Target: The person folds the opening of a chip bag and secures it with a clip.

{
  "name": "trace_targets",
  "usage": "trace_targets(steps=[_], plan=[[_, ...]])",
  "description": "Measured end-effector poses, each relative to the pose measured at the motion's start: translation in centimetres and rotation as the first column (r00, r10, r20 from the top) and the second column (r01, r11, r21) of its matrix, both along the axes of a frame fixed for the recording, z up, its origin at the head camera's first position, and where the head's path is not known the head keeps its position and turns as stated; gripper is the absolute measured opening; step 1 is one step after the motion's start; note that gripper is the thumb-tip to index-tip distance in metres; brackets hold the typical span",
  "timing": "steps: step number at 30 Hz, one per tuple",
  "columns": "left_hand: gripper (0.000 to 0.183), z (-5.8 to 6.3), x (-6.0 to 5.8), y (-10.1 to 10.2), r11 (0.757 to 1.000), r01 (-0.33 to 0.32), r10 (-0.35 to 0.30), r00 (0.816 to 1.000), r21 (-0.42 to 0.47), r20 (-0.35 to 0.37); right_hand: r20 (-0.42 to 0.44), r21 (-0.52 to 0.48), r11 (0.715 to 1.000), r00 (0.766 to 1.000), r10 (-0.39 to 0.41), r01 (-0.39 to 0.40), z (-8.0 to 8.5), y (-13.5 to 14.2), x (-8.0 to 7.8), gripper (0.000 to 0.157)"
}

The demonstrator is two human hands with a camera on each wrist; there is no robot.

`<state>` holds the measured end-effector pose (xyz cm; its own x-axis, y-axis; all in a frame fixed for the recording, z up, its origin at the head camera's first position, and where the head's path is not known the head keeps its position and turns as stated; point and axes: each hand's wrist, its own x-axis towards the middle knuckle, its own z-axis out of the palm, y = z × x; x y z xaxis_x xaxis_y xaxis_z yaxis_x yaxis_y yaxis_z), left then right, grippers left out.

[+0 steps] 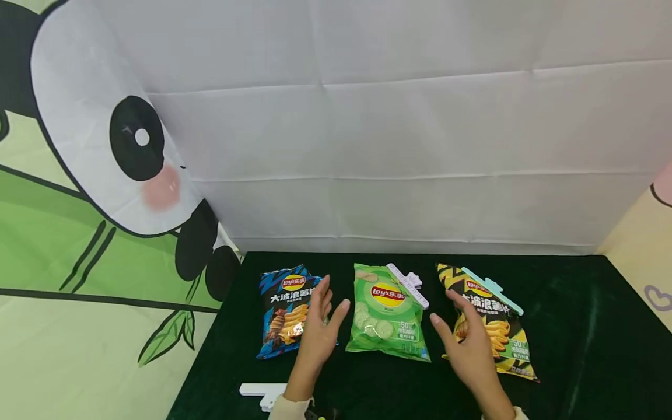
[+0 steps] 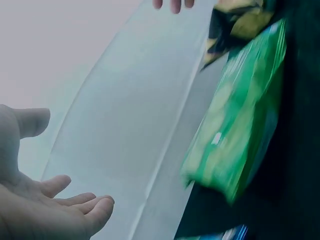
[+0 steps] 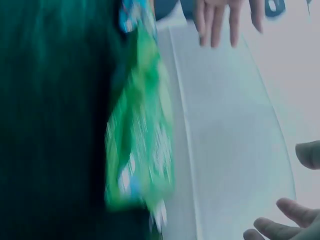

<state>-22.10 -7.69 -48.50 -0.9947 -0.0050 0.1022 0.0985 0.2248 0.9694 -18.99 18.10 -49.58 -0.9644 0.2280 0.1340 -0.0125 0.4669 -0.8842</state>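
Three bags of chips lie in a row: a blue bag [image 1: 286,312] on the left, a green bag [image 1: 387,315] in the middle, and a black and yellow bag [image 1: 490,321] on the right. A white bag clip [image 1: 408,286] sits across the green bag's upper right corner, and a light teal clip [image 1: 493,290] across the black and yellow bag's. My left hand [image 1: 317,344], fingers spread and holding nothing, overlaps the blue bag's right edge in the head view. My right hand [image 1: 469,344] is likewise empty, in front of the black and yellow bag. Both wrist views show relaxed fingers [image 2: 100,215].
Another white clip [image 1: 262,389] lies near my left forearm, partly hidden by it. A dark green cloth [image 1: 593,338] covers the table. Behind the table hangs a white sheet [image 1: 409,134], with a cartoon panda printed cloth [image 1: 79,251] on the left.
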Motion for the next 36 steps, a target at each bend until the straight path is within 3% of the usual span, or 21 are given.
trace_targets(steps=[5, 9, 14, 18, 22, 27, 33, 36], plan=[[0.068, 0.3, 0.4, -3.3, 0.995, -0.100, 0.100, 0.995, -0.025, 0.012, -0.014, -0.075, 0.984, 0.987, 0.160, -0.160, -0.7, -4.2, -0.2, 0.055], [0.072, 0.0, 0.6, -5.8, 0.985, -0.165, 0.167, 0.985, -0.044, 0.033, -0.004, -0.165, 0.958, 0.971, 0.239, -0.236, -0.8, -7.3, -0.9, 0.051], [0.078, -1.0, 0.6, -9.1, 0.956, -0.262, 0.274, 0.958, -0.134, 0.083, 0.011, -0.226, 0.921, 0.945, 0.328, -0.317, -1.1, -10.6, -1.4, 0.051], [0.088, -1.6, 0.9, -10.9, 0.934, -0.286, 0.324, 0.931, -0.212, 0.171, 0.030, -0.251, 0.882, 0.908, 0.418, -0.398, -1.4, -12.8, -1.1, 0.052], [0.092, -2.1, 1.2, -12.1, 0.936, -0.277, 0.327, 0.912, -0.217, 0.247, 0.050, -0.298, 0.837, 0.869, 0.493, -0.458, -1.8, -14.8, -1.0, 0.053], [0.093, -2.6, 1.1, -12.8, 0.952, -0.237, 0.289, 0.904, -0.193, 0.316, 0.091, -0.391, 0.803, 0.850, 0.519, -0.449, -2.5, -17.1, -1.6, 0.066], [0.102, -3.7, 0.6, -12.8, 0.964, -0.163, 0.240, 0.875, -0.210, 0.420, 0.233, -0.490, 0.813, 0.851, 0.470, -0.315, -2.6, -18.7, -1.9, 0.086], [0.105, -4.1, 0.3, -13.0, 0.964, -0.148, 0.235, 0.859, -0.219, 0.455, 0.270, -0.499, 0.814, 0.840, 0.471, -0.296, -2.5, -19.1, -2.2, 0.090]])
